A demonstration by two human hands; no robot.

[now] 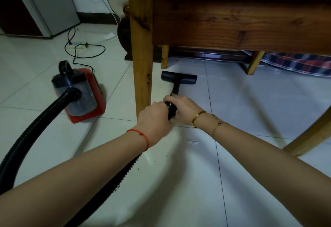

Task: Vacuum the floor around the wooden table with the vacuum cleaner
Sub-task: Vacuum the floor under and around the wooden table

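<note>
Hands first: my left hand [155, 119] and right hand [182, 109] both wrap closed around the black hose [171, 109] just behind the nozzle [179, 77]. The nozzle lies flat on the tiled floor [250, 110] under the wooden table [232, 22], just right of its near leg [141, 61]. The red vacuum cleaner [80, 92] sits left of that leg, its cord [84, 51] trailing behind.
</note>
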